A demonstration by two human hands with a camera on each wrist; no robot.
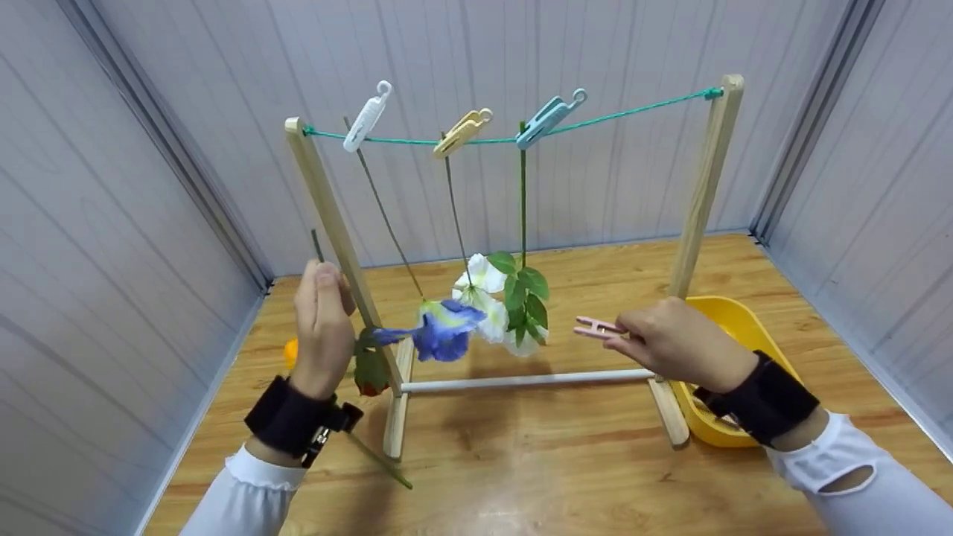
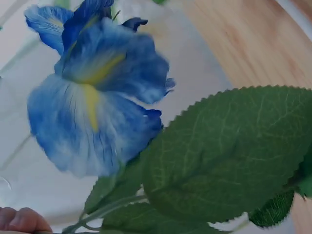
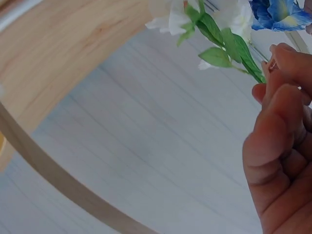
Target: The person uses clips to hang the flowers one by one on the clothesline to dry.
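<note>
Holding a flower stem [image 1: 319,246] upright in our left hand [image 1: 322,327], fingers curled around it beside the left post [image 1: 335,231] of the small wooden rack, we note the blue flower [image 1: 443,331] and a leaf [image 1: 370,370] drooping low near the post's foot; the left wrist view is filled by that bloom [image 2: 92,97] and leaf [image 2: 229,156]. Our right hand [image 1: 677,342] pinches a pink clothespin [image 1: 598,327] between thumb and fingertips, out in front of the rack and well below the green string [image 1: 633,112]. Three pins already ride the string, white [image 1: 366,117], yellow [image 1: 461,132] and blue [image 1: 547,119], each with a stem hanging from it; the white flowers [image 1: 484,298] crowd the middle. A yellow bin [image 1: 733,320] sits on the desk [image 1: 521,461] behind the right post [image 1: 703,186]. Risks as we judge them: the stem tip is thin and could slip from the pin if caught too near its end; the free stretch of string lies right of the blue pin, so carrying the flower across could snag the hung stems or knock a pin loose; the light rack might tip if the string is pulled down hard; the top-heavy bloom could swing the stem out of our fingers.
</note>
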